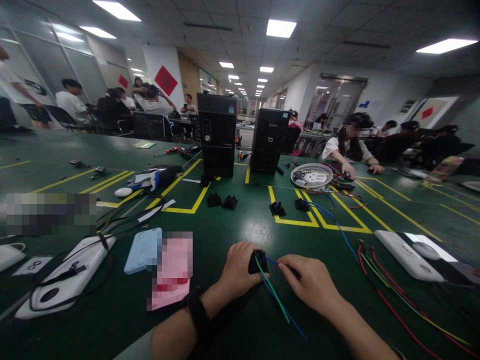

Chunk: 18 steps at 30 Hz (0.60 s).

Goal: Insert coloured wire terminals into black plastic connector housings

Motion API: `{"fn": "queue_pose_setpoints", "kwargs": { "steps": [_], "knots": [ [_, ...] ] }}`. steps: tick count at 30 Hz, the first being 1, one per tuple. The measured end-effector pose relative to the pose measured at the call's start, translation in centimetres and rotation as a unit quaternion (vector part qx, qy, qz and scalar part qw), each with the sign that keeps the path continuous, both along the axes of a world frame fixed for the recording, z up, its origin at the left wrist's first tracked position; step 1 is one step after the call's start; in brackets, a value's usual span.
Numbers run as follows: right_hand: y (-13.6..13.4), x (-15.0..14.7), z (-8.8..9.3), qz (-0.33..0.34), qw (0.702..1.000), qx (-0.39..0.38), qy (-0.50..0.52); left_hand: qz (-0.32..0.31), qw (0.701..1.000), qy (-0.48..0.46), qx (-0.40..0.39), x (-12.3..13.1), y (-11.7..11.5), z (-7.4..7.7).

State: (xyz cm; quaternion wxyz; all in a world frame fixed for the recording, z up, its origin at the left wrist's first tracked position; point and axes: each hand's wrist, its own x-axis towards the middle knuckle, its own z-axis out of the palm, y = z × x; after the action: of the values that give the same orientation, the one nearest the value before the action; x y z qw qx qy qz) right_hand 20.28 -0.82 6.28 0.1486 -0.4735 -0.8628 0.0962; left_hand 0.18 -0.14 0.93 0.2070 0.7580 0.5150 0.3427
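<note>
My left hand (240, 267), with a dark band at the wrist, is closed around a small black block (258, 261) low over the green table. A green wire (275, 295) and a blue wire (294, 325) hang from the block toward me. Just to the right, my right hand (309, 280) pinches a short blue wire end (272, 260) at the block's right side. Something dark shows beneath the right fingers; I cannot make out what it is. Similar black pieces (229, 202) lie farther off on the table, and one black piece (302, 204) has blue wires running from it.
Two black computer towers (217, 135) stand ahead. A white round basket (312, 176) and a co-worker's hands (348, 170) are at the far right. Loose coloured wires (390, 285) and a white device (408, 255) lie right; a blue case (142, 250) and pink packet (172, 270) lie left.
</note>
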Motion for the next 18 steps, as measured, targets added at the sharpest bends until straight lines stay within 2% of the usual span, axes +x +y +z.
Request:
{"fn": "queue_pose_setpoints", "kwargs": {
  "steps": [4,8,14,18],
  "knots": [
    [-0.3,-0.7,-1.1,-0.009,0.997,0.042,0.067,0.001,1.0,0.007,0.005,0.1,0.0,0.0],
    [-0.7,-1.6,-2.0,0.032,0.993,0.053,0.099,0.007,1.0,0.011,0.011,0.2,-0.1,-0.1],
    [-0.4,-1.1,-0.9,0.131,0.991,0.001,0.017,0.0,1.0,0.016,0.013,0.1,-0.1,-0.2],
    [0.2,-0.1,0.0,0.107,0.993,-0.036,0.012,-0.001,1.0,0.007,0.002,0.0,0.0,-0.2]
  ]
}}
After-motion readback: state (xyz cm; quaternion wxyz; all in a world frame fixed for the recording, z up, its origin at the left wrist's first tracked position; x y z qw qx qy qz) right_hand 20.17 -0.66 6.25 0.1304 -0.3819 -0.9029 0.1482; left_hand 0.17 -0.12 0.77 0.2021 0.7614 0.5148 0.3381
